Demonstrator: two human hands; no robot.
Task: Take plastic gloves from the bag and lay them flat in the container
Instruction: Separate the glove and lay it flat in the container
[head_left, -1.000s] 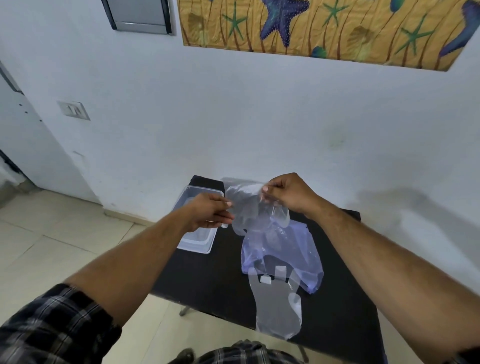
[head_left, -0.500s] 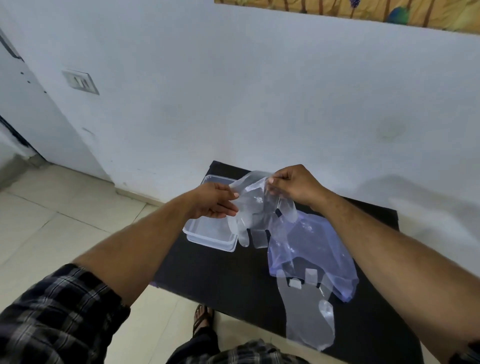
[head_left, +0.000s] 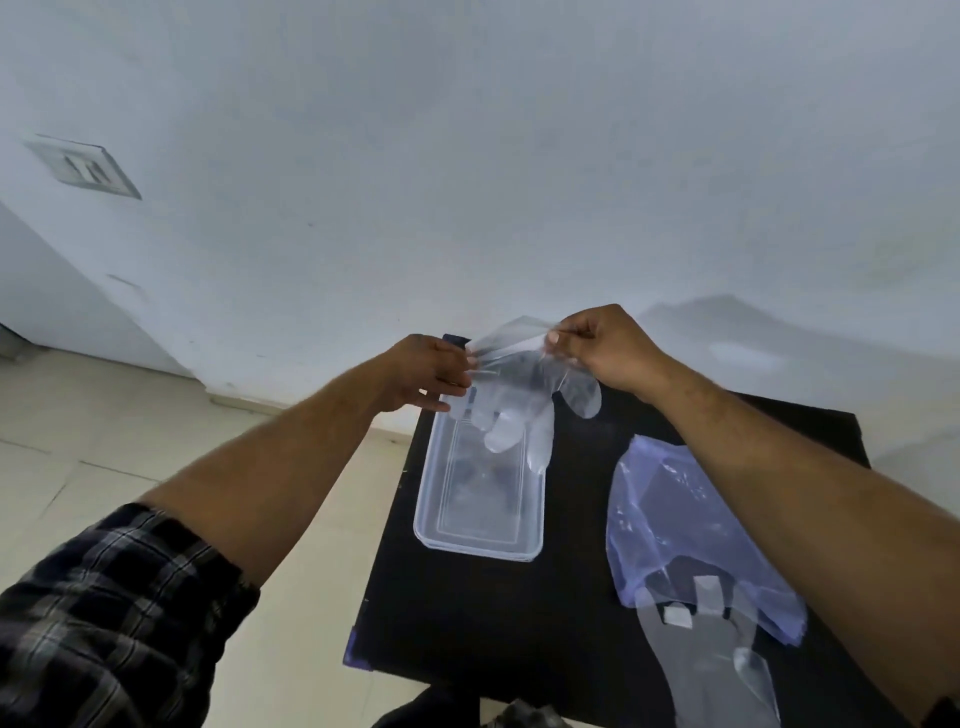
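Change: your glove (head_left: 519, 400) now hangs over the container (head_left: 480, 540), off the bag (head_left: 675, 525).
Grip: left hand (head_left: 423, 371) and right hand (head_left: 605, 348) pinch its cuff.
Container: contents unclear.

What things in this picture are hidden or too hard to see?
Head view only:
- Container: whether gloves already lie inside; clear plastic and glare hide it.
- Bag: how many gloves remain; the right forearm covers part of it.
- Flat glove below the bag: its lower end is cut off by the bottom edge.
- Held glove, pinched by left hand and right hand: one layer or two, too see-through.
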